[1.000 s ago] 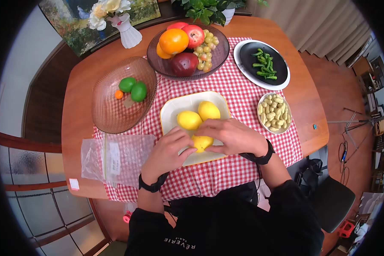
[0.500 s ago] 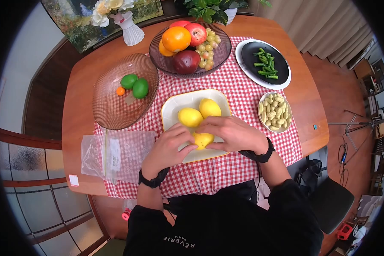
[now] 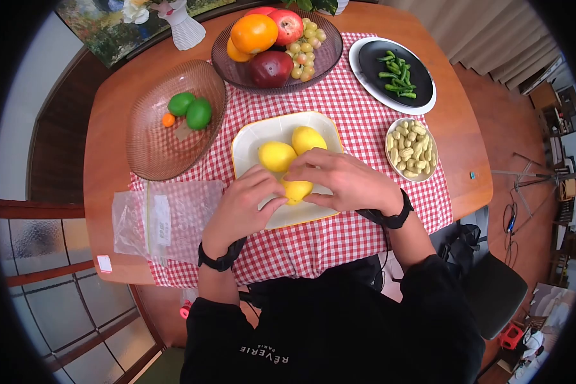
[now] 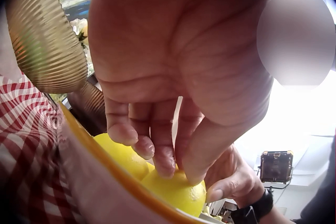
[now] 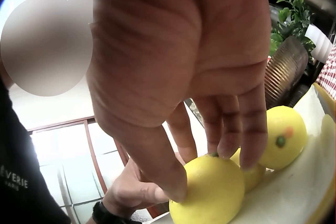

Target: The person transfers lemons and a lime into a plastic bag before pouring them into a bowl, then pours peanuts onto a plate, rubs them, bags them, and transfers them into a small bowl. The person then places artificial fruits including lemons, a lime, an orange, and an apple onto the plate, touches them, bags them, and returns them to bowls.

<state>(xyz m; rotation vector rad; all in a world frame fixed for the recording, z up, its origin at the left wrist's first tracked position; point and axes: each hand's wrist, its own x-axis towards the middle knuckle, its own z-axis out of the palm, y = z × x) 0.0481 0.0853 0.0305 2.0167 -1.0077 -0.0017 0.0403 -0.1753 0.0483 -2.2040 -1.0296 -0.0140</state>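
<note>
Three yellow lemons lie in a white rectangular dish (image 3: 246, 142) with a thin yellow-orange rim. Both hands bend over the front lemon (image 3: 297, 191), which is partly covered by fingers in the head view. My left hand (image 3: 241, 203) holds its left side between thumb and fingertips. From the other side my right hand (image 3: 352, 182) grips the same lemon, its thumb pressed to the yellow skin (image 5: 210, 195) in the right wrist view. Just behind sit the other lemons, a left one (image 3: 277, 156) and a right one (image 3: 309, 138).
A clear plastic bag (image 3: 185, 214) lies left of the dish. Behind are an amber bowl (image 3: 147, 144) with green fruit and a dark fruit bowl (image 3: 221, 57). On the right stand a bowl of peanuts (image 3: 411, 150) and a black plate (image 3: 371, 61) of green peppers. Checked cloth (image 3: 365, 243) lies underneath.
The head view has tilted, so the table sits higher in the picture. Both hands stay at the front lemon, with only slight finger shifts.
</note>
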